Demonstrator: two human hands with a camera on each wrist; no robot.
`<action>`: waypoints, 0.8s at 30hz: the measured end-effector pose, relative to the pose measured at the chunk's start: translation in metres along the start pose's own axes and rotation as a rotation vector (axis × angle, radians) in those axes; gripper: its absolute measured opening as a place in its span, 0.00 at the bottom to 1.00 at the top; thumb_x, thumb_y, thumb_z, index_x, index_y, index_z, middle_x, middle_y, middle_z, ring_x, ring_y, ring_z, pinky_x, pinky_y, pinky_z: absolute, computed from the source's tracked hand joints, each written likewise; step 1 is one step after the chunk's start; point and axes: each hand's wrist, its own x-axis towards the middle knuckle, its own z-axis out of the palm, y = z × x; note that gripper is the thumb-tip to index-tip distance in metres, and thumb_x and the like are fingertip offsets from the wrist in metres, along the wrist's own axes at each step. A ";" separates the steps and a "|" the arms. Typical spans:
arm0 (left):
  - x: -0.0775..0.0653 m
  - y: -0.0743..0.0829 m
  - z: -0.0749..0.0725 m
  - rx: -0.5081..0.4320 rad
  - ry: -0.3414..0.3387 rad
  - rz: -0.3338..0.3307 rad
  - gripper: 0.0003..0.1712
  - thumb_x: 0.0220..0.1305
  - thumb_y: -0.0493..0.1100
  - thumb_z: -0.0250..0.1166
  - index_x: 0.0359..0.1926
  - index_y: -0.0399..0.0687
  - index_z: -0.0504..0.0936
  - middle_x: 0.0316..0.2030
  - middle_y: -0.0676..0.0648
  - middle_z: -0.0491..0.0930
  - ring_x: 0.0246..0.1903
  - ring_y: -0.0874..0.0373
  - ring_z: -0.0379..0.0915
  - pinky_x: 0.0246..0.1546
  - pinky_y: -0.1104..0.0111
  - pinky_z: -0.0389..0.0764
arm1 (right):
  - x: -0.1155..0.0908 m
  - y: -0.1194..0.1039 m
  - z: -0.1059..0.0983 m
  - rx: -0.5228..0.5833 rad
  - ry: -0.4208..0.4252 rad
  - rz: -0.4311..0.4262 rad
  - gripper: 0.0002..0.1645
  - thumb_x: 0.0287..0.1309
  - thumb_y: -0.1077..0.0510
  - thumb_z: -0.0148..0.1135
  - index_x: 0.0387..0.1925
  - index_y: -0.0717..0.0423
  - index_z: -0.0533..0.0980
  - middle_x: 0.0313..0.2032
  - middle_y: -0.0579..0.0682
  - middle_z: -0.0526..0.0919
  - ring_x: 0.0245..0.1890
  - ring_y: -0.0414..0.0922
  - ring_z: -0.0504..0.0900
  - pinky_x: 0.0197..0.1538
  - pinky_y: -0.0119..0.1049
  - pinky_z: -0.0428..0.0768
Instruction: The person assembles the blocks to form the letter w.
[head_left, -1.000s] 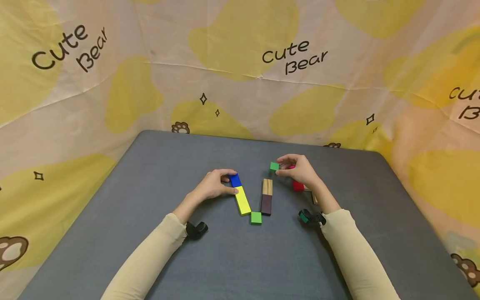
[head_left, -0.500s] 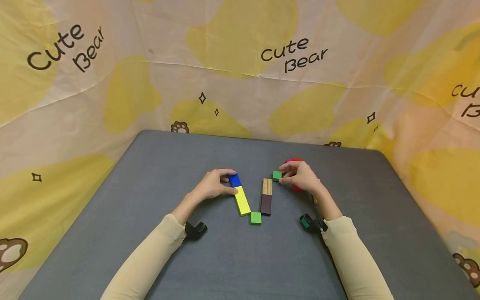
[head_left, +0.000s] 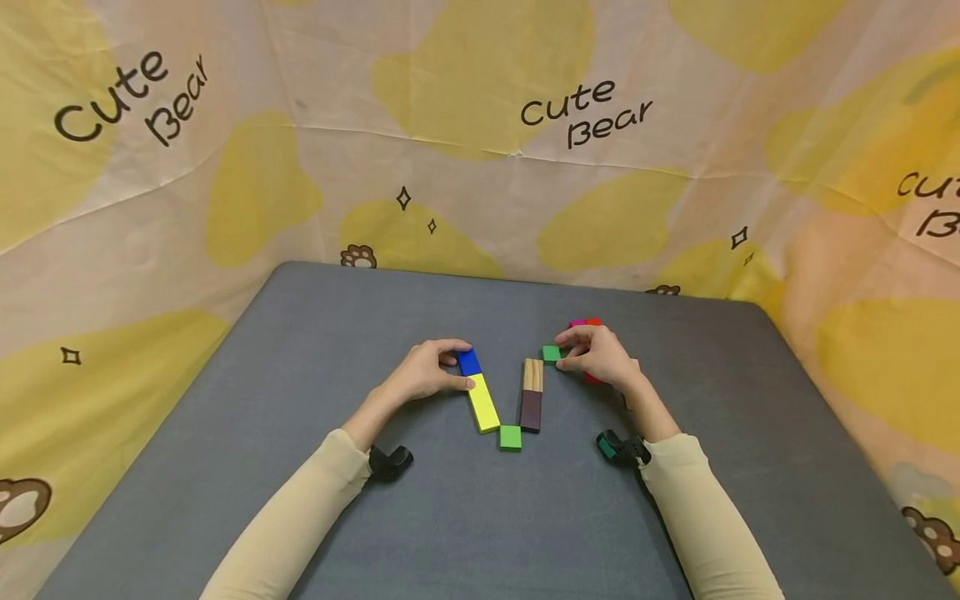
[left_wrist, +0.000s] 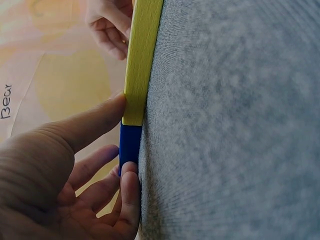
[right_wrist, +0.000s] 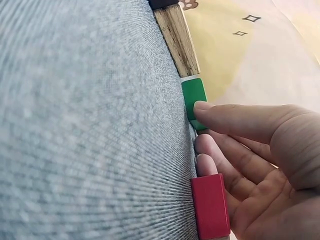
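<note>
Smooth green block, tabletop — cloth (matt)

The head view looks forward and down; close, low wrist views share its hands.

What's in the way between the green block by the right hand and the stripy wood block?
Nothing I can see. The green block is right near the wood block's far end. The right hand touches the green block, and the red block is on its other side.

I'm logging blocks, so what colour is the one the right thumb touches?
The block is green, clearest in the right wrist view.
</note>
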 end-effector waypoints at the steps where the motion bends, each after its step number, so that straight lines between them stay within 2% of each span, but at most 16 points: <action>1: 0.000 0.000 0.000 0.002 0.000 0.000 0.36 0.51 0.47 0.79 0.63 0.52 0.78 0.54 0.44 0.78 0.52 0.53 0.75 0.52 0.58 0.74 | 0.000 0.000 0.000 0.004 0.000 0.000 0.21 0.50 0.65 0.76 0.48 0.60 0.82 0.35 0.51 0.85 0.32 0.46 0.84 0.41 0.42 0.78; 7: 0.000 0.000 0.000 0.010 0.003 0.000 0.36 0.51 0.48 0.79 0.63 0.53 0.79 0.55 0.45 0.77 0.52 0.53 0.75 0.52 0.58 0.74 | 0.000 -0.002 0.000 0.022 -0.006 0.007 0.22 0.50 0.64 0.76 0.48 0.61 0.82 0.39 0.52 0.84 0.34 0.47 0.83 0.38 0.41 0.78; 13: 0.000 -0.001 0.001 0.010 0.001 -0.003 0.36 0.51 0.48 0.79 0.63 0.52 0.79 0.54 0.44 0.78 0.52 0.53 0.75 0.52 0.57 0.74 | 0.000 -0.001 0.000 0.034 -0.010 0.013 0.21 0.49 0.64 0.76 0.48 0.60 0.82 0.39 0.52 0.84 0.34 0.48 0.82 0.34 0.39 0.78; 24: 0.001 -0.002 0.001 0.008 0.004 0.000 0.36 0.51 0.48 0.79 0.63 0.52 0.79 0.55 0.44 0.78 0.52 0.53 0.75 0.52 0.57 0.74 | 0.001 0.003 0.000 0.044 -0.017 -0.006 0.21 0.49 0.65 0.76 0.47 0.61 0.82 0.39 0.53 0.85 0.33 0.48 0.83 0.35 0.38 0.79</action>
